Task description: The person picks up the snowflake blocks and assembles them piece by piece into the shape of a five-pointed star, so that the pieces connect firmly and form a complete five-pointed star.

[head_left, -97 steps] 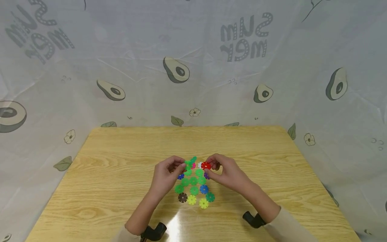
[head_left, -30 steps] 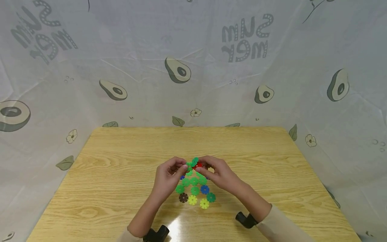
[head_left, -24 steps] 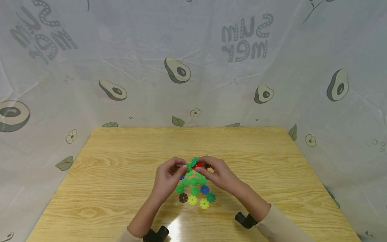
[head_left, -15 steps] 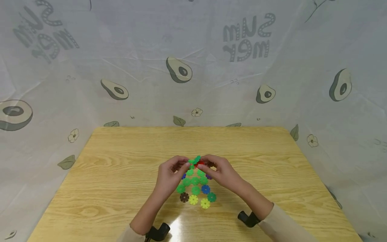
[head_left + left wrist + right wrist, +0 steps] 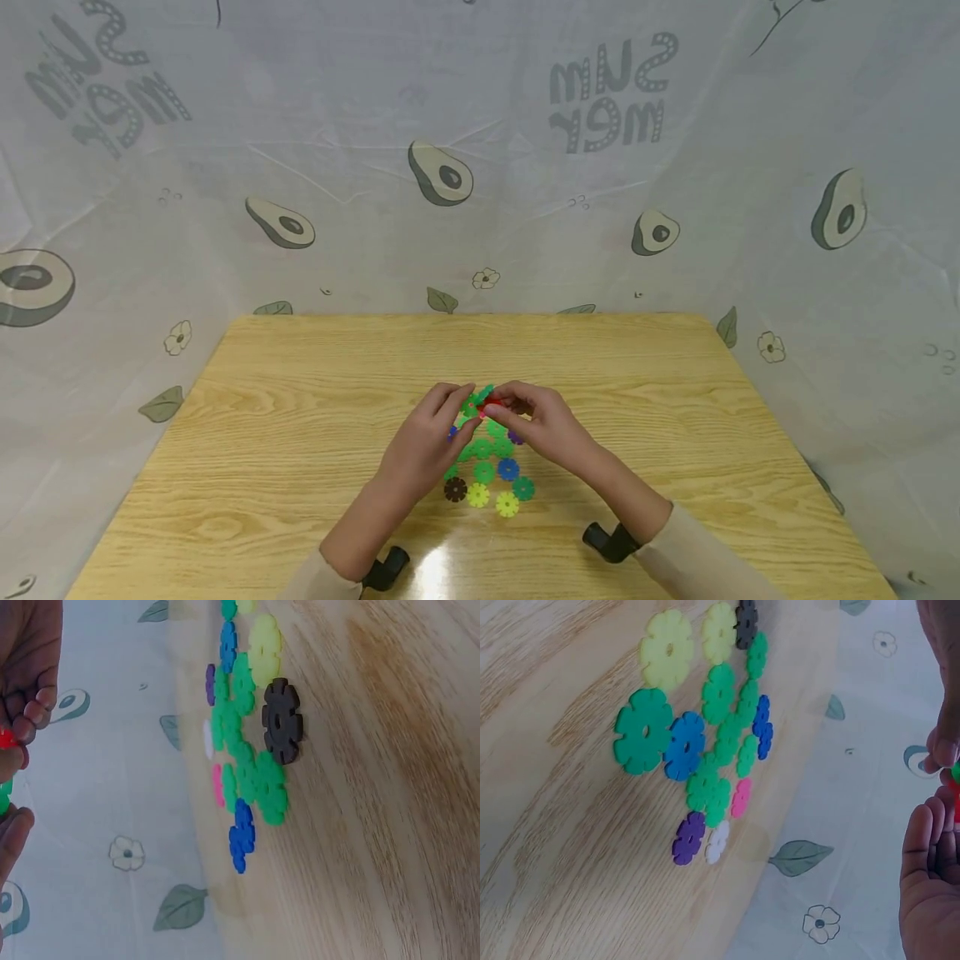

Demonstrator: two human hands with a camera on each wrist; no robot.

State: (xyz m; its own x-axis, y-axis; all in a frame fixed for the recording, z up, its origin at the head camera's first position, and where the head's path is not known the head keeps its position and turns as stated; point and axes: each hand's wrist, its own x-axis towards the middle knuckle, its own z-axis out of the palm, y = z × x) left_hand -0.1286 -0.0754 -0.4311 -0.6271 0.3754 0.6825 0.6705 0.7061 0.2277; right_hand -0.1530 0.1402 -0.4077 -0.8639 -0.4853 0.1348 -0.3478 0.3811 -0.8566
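Observation:
My left hand pinches a small cluster of joined green snowflake discs, lifted above the table. Against it, my right hand holds a red snowflake disc between thumb and fingers. Both hands meet over the far end of the loose discs. Whether the red disc's slot sits in a green one is hidden by the fingers. In the left wrist view only a bit of red disc and green disc shows at the edge.
Flat on the wooden table lie several green discs, a brown disc, yellow discs, blue discs, a purple disc, a white disc and a pink disc. A printed curtain surrounds the table.
My right hand has carried the red disc leftward to the green cluster. Within the last half second my left hand has shifted its grip, its fingers now reaching farther over the cluster.

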